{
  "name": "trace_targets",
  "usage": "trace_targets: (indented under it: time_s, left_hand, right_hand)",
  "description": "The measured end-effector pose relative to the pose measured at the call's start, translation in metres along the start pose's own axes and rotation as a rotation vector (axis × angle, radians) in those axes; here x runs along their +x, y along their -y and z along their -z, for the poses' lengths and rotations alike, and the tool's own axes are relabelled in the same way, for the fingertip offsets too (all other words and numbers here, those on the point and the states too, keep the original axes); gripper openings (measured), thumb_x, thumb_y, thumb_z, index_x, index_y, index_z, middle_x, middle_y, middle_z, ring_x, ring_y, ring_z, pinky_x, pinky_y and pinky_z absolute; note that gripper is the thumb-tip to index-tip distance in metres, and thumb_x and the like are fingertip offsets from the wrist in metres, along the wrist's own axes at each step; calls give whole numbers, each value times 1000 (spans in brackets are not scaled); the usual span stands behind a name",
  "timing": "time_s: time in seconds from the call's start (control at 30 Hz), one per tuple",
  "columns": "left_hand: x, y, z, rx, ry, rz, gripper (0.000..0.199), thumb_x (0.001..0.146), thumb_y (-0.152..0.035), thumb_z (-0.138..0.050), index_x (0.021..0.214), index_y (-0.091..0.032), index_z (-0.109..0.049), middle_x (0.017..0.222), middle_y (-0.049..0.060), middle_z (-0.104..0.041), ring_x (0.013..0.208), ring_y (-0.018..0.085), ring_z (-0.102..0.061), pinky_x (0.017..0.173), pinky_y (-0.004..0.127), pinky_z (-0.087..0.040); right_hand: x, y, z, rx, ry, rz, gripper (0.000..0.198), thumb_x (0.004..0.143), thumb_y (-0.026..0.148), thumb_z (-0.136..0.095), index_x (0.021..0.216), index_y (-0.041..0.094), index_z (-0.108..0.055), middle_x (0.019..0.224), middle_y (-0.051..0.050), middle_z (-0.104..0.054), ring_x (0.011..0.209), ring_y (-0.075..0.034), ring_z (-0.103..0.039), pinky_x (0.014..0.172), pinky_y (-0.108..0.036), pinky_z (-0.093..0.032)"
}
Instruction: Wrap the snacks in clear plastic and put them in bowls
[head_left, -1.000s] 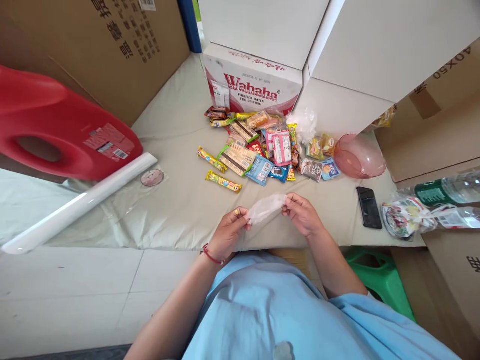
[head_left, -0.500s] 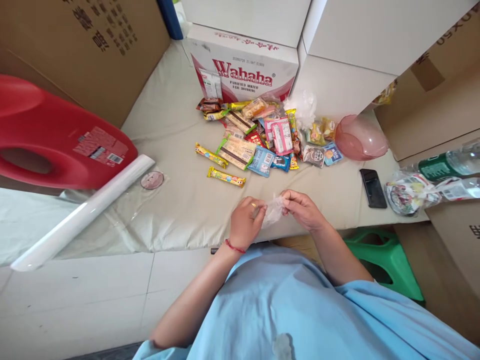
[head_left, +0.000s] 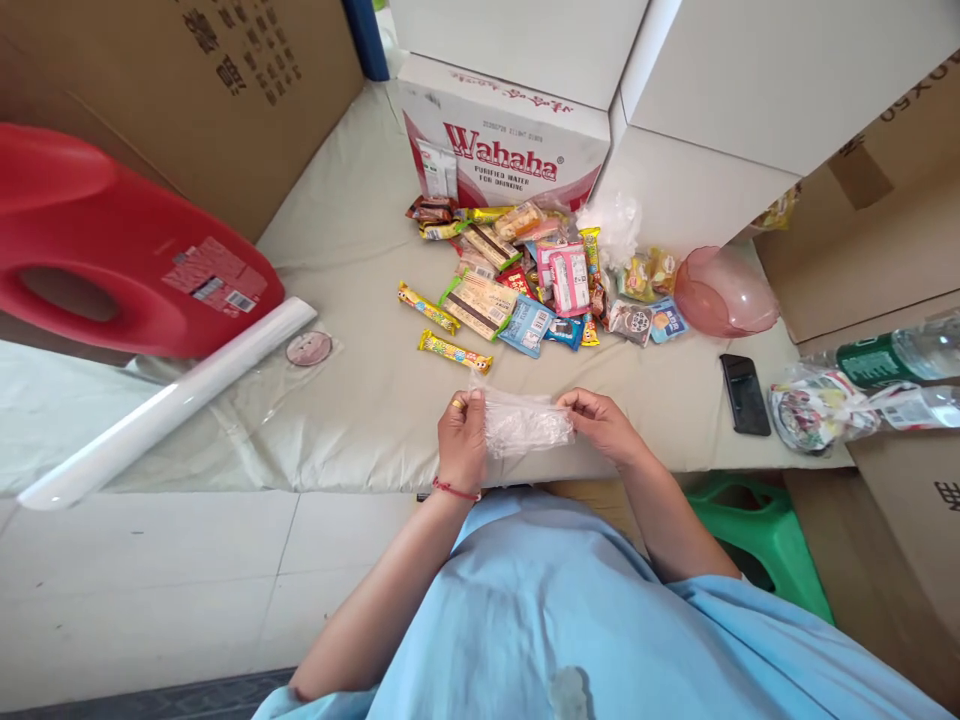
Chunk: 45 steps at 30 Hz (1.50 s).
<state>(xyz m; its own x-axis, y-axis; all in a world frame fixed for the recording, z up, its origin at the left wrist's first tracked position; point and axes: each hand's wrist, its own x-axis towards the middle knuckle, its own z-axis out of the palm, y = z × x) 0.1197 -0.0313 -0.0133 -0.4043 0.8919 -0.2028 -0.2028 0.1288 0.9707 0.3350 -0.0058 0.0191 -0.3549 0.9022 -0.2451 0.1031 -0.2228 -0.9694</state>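
Just below the middle of the frame, I hold a crinkled, translucent plastic film [head_left: 529, 425] in front of me, above the near edge of a creased beige cloth [head_left: 360, 430]. My left hand [head_left: 461, 440], with a thin red cord bracelet [head_left: 455, 491] at the wrist, pinches the film's left end between thumb and fingers; my right hand [head_left: 600, 425] pinches the other end between thumb and fingertips. The film is a roughly oblong, gathered strip, wrinkled most along its lower part, and its long axis runs left to right, nearly level, from one hand to the other. A loose wisp points upward beside my left thumb.

Beyond it, at the centre, lies a slim bar in a glossy yellow wrapper [head_left: 454, 352]. To the right are a flat black phone [head_left: 745, 394] and a round, translucent pink bowl [head_left: 726, 290]; at the left, a smooth white roll [head_left: 172, 400] lies slantwise before a bulky red plastic jug [head_left: 135, 220].
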Motion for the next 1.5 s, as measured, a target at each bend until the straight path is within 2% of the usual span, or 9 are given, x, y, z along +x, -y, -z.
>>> trace_targets:
  time_s: [0.1,0.27,0.43,0.6,0.8,0.9,1.03,1.23,1.5]
  left_hand:
    - [-4,3,-7,-38,-18,-5,47,94,-56,-61,70,-23,-38,67,-6,-30,63,13,-26,59,26,-27]
    - [-16,1,-18,-36,63,-19,48,96,-59,-57,70,-23,-38,67,-5,-32,63,13,-28,59,27,-28]
    - [-8,5,-11,-35,100,-4,42,92,-58,-64,76,-22,-49,70,-5,-41,64,12,-38,61,25,-35]
    - [-7,4,5,70,-47,-54,45,80,-57,-78,99,-23,-55,94,0,-56,83,14,-57,70,25,-49]
    - [-33,-29,-16,-263,451,395,69,76,-74,-74,126,-29,-56,127,8,-62,111,25,-67,79,38,-60]
    - [-25,-39,-31,-359,509,410,63,71,-58,-86,119,-24,-63,111,6,-71,100,22,-69,81,34,-57]
    - [-9,-36,-27,-356,410,382,52,59,-33,-96,101,-18,-69,87,0,-70,82,15,-66,75,27,-53]
    - [-10,-26,11,-207,332,460,42,56,-31,-97,84,-16,-69,68,-5,-59,58,6,-49,57,20,-41]
    - [-13,-45,40,-117,281,321,42,62,-43,-94,79,-20,-62,88,0,-66,80,14,-63,73,28,-56]
  right_hand:
    - [0,0,7,-61,-113,26,38,87,59,-72,89,22,-65,75,2,-58,65,-13,-50,64,-26,-44]
    - [2,16,9,-160,-184,212,49,87,62,-71,119,25,-65,118,-6,-66,105,-20,-59,90,-32,-50]
    - [7,13,-5,-6,-75,15,41,82,62,-75,85,22,-65,72,2,-60,66,-14,-52,66,-27,-45]
    - [3,12,-9,428,-227,28,40,76,56,-84,83,25,-60,74,4,-59,67,-13,-55,65,-25,-47]
    - [-4,19,-27,503,-44,23,45,76,61,-82,85,26,-55,86,0,-70,79,-19,-69,74,-35,-59]
    - [-4,19,-38,462,32,-28,49,77,66,-80,86,25,-53,83,0,-71,76,-20,-71,73,-38,-61]
    - [-2,16,-28,375,-175,7,49,78,67,-78,87,25,-54,81,1,-70,68,-16,-69,68,-32,-60]
    - [-7,10,10,337,-486,89,41,79,58,-81,87,24,-58,79,2,-66,65,-12,-61,50,-19,-49]
    - [-7,-4,38,265,-658,48,44,77,60,-79,88,24,-57,73,3,-64,57,-11,-58,41,-19,-42]
